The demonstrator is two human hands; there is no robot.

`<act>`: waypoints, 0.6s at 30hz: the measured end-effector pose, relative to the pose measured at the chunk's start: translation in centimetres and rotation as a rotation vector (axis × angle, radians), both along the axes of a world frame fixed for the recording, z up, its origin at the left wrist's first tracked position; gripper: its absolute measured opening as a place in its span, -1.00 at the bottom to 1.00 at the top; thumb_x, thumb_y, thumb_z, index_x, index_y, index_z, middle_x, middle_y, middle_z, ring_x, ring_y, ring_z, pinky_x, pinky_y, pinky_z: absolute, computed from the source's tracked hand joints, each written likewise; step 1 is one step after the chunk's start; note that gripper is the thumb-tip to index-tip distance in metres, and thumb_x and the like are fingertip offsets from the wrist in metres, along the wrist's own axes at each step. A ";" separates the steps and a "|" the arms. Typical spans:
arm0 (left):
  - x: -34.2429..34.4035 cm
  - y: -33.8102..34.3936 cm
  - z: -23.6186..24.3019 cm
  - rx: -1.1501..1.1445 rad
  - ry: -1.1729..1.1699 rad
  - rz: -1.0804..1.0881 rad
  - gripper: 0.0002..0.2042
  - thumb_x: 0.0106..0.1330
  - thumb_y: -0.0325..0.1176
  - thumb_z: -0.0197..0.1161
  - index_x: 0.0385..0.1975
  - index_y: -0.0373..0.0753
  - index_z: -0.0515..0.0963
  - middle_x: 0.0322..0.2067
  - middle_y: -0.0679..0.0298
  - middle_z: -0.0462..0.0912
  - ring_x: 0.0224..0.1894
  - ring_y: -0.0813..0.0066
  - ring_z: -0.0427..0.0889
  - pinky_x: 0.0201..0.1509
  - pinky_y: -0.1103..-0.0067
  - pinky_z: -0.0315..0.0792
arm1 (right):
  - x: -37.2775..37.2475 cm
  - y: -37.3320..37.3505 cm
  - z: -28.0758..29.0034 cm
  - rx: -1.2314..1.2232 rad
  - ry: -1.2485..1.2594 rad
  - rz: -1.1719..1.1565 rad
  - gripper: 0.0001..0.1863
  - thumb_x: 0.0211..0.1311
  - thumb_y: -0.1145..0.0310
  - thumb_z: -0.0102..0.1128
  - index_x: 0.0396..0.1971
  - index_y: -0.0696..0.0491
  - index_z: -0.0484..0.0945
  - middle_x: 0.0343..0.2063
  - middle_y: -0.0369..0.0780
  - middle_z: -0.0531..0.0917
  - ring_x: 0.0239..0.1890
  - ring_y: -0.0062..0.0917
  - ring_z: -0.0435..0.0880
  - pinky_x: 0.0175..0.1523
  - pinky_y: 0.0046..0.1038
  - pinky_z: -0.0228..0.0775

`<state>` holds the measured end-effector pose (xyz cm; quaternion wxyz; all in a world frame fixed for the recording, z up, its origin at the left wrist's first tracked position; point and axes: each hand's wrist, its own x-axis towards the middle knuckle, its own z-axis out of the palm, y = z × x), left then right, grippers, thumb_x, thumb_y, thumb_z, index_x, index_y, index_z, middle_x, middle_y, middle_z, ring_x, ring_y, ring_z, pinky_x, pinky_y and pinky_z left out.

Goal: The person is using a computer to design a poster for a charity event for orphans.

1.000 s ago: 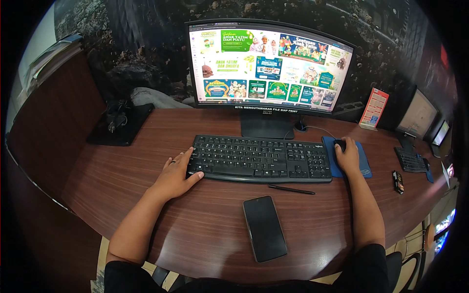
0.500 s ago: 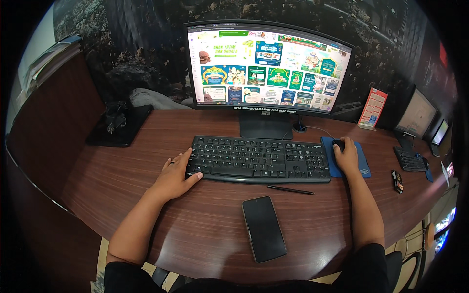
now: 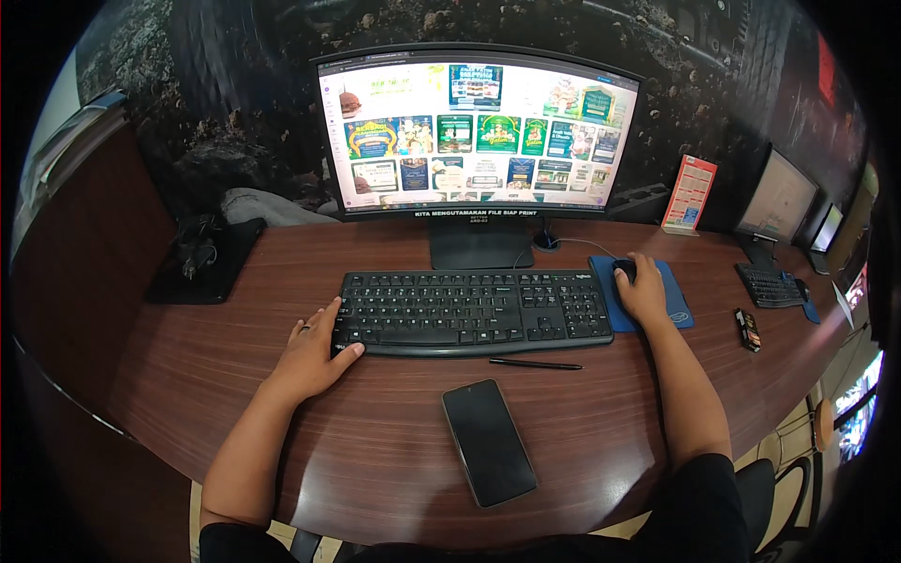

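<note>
My left hand [image 3: 312, 355] lies at the left end of a black keyboard [image 3: 432, 310], fingers spread, its fingertips and thumb touching the edge. A ring is on one of its fingers. At the keyboard's right side, my right hand [image 3: 643, 293] is curled over a dark computer mouse [image 3: 624, 269] on a blue mouse pad [image 3: 678, 298]. The palm and fingers cover much of the mouse. Behind the keyboard stands a monitor [image 3: 479, 134], lit with a page of colourful green and blue poster pictures.
A black pen [image 3: 535, 363] and a dark-screened phone [image 3: 489, 441] lie in front of the keyboard. A red-and-white desk calendar [image 3: 690, 195], a small dark box [image 3: 747, 329] and a second keyboard [image 3: 771, 285] are at the right. A black stand [image 3: 202, 258] sits far left.
The page on the monitor has scrolled up a little, showing another row at the bottom. The whole view has shifted slightly, moving the desk things leftward. Both hands keep their places.
</note>
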<state>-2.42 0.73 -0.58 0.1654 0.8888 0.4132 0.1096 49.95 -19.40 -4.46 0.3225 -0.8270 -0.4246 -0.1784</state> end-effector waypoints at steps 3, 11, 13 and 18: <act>-0.1 0.1 -0.2 0.004 0.000 -0.003 -0.17 0.42 0.03 0.22 0.53 -0.32 0.05 0.38 -0.24 0.34 0.52 -0.08 0.21 0.61 0.12 -0.07 | 0.1 0.0 0.2 -0.086 0.032 -0.008 -0.53 0.26 0.23 0.30 0.13 0.08 0.51 0.09 -0.01 0.59 0.11 0.01 0.57 0.22 -0.06 0.39; 0.1 -0.2 0.4 -0.012 0.007 0.007 -0.17 0.41 -0.06 0.26 0.53 -0.37 0.03 0.42 -0.18 0.31 0.52 -0.04 0.22 0.62 0.12 -0.12 | 0.1 0.1 -0.1 -0.067 0.012 -0.024 -0.57 0.26 0.21 0.29 0.06 0.10 0.54 0.08 -0.02 0.59 0.12 0.00 0.57 0.23 -0.06 0.39; 0.1 -0.2 0.4 -0.007 0.006 0.004 -0.17 0.41 -0.07 0.26 0.52 -0.37 0.03 0.42 -0.18 0.31 0.51 -0.05 0.23 0.62 0.12 -0.11 | 0.4 0.0 -0.2 -0.058 0.012 -0.008 -0.57 0.25 0.22 0.29 0.06 0.10 0.54 0.07 -0.02 0.59 0.11 0.00 0.57 0.23 -0.06 0.39; -0.1 0.0 0.1 0.015 -0.004 -0.003 -0.18 0.41 -0.08 0.27 0.51 -0.39 0.05 0.41 -0.19 0.32 0.50 -0.08 0.24 0.60 0.10 -0.08 | 0.5 0.2 -0.3 -0.049 0.004 0.008 -0.57 0.25 0.22 0.29 0.06 0.09 0.54 0.06 -0.02 0.59 0.10 0.01 0.58 0.22 -0.06 0.39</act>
